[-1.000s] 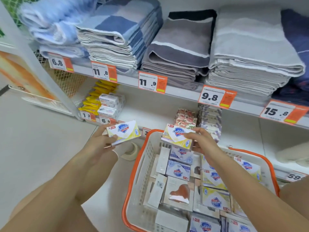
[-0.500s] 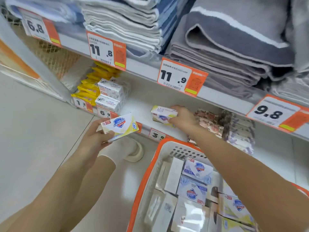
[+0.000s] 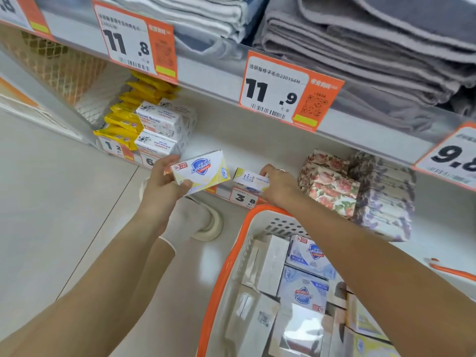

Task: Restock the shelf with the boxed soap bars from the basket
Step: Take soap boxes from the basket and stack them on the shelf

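1. Soap box, yellow-and-white Safeguard [image 3: 201,172]: held in the air by the left hand [image 3: 164,185], just in front of the lower shelf [image 3: 257,148]; thumb along its near edge, fingers curled behind it.
2. Soap box, second [image 3: 251,179]: resting at the front edge of the lower shelf, above the 3.8 price tag [image 3: 243,198]; right hand [image 3: 279,185] grips its right end, fingers curled over the top.
3. Basket, white with orange rim [image 3: 221,274]: below the right forearm; holds more boxed soap bars, among them blue-and-white Safeguard boxes [image 3: 305,292] and plain white boxes.
4. Goat soap boxes [image 3: 158,132]: stacked on the lower shelf, left of both hands, touching yellow packets [image 3: 123,124] further left.
5. Floral-print boxes [image 3: 332,184]: on the same shelf, just right of the right hand.
6. Folded grey towels [image 3: 373,52]: upper shelf, above the 11.9 price tag [image 3: 288,94].
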